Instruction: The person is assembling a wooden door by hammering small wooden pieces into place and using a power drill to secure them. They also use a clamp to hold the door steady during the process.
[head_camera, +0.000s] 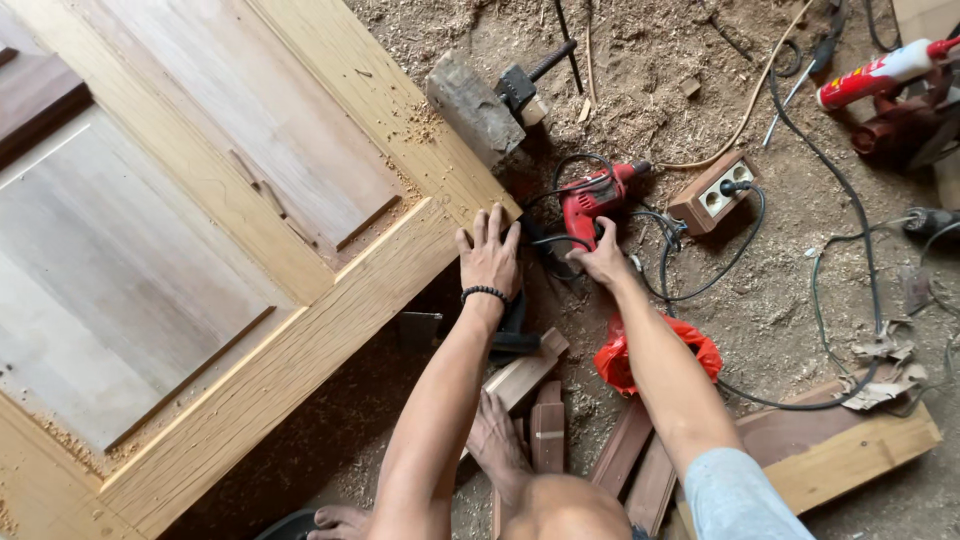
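A large panelled wooden door (230, 230) lies flat over the sawdust-covered floor. My left hand (489, 255), with a black bead bracelet at the wrist, rests flat with fingers spread on the door's near corner edge. To its right, my right hand (603, 262) grips the handle of a red electric drill (592, 200) that lies on the floor beside the door corner, its black cable looping around it.
A grey block (472, 105) and a hammer (528, 82) lie by the door edge. A wooden socket box (710, 195) with cables, a red-and-white tube (880, 72), a red plastic bag (622, 358) and wood offcuts (840, 450) surround my bare feet (495, 440).
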